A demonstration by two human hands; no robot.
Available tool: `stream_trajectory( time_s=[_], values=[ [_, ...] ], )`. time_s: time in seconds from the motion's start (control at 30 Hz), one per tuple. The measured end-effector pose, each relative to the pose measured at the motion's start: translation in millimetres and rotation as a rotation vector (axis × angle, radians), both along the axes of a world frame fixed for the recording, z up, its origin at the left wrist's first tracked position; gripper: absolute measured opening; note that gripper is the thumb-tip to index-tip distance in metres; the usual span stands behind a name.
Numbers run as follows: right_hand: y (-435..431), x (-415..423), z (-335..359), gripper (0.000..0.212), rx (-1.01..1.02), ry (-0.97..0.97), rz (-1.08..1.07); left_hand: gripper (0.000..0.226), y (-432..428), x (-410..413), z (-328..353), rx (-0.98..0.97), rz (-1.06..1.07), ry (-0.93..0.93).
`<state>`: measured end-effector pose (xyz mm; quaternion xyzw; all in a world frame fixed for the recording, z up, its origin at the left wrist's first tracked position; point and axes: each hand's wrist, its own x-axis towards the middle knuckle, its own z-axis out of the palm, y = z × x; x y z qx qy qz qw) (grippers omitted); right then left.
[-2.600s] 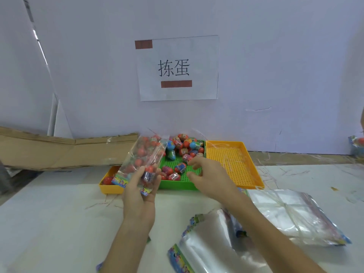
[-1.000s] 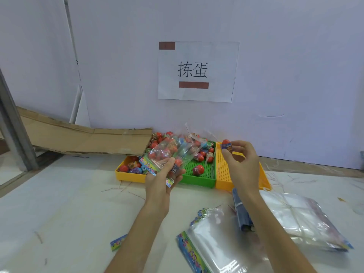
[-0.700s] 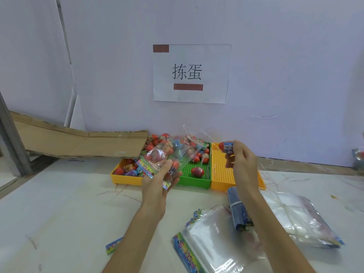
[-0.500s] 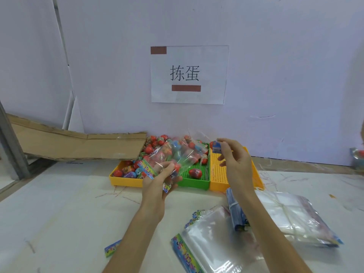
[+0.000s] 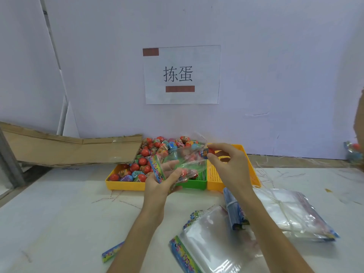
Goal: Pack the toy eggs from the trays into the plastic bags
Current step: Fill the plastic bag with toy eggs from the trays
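Observation:
My left hand [image 5: 160,182] grips a clear plastic bag [image 5: 182,162] with a colourful printed strip, held on its side above the trays with several toy eggs inside. My right hand [image 5: 229,166] pinches a red and blue toy egg [image 5: 205,152] right at the bag's open mouth. Behind the bag, a heap of red, blue and patterned toy eggs [image 5: 157,146] fills the left yellow tray [image 5: 122,184] and the green tray [image 5: 194,184]. The right yellow tray [image 5: 236,174] holds no eggs that I can see.
Stacks of unused clear bags [image 5: 291,213] lie at the right, with another flat bag [image 5: 212,245] near the front. A loose printed strip [image 5: 112,252] lies front left. Flattened cardboard [image 5: 69,148] leans at the back left, under a white wall with a paper sign [image 5: 181,74].
My right hand lifted an egg from the trays and carried it left to the bag's mouth. My left hand tipped the bag from upright onto its side.

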<state>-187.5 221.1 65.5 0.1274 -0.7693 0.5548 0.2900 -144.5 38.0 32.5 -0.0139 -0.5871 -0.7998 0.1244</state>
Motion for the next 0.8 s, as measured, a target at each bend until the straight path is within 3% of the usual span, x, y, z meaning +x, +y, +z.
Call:
stream_trajectory(
  time_s=[0.33, 0.43, 0.53, 0.67, 0.8],
  values=[
    [3, -6, -2, 0.012, -0.006, -0.153, 0.076, 0.04, 0, -5, -7, -0.037, -0.039, -0.01],
    [3, -7, -2, 0.01, -0.026, -0.183, 0.111, 0.028, -3, -7, -11, -0.075, -0.036, -0.036],
    [4, -7, -1, 0.009, -0.055, -0.202, 0.141, 0.03, -3, -7, -12, -0.067, -0.04, -0.059],
    [1, -3, 0, 0.01, 0.007, -0.219, 0.215, 0.018, -3, -8, -14, -0.111, -0.046, -0.119],
    [0, -1, -2, 0.006, 0.143, -0.179, 0.113, 0.021, -2, -6, -14, -0.148, -0.089, -0.163]
  ],
)
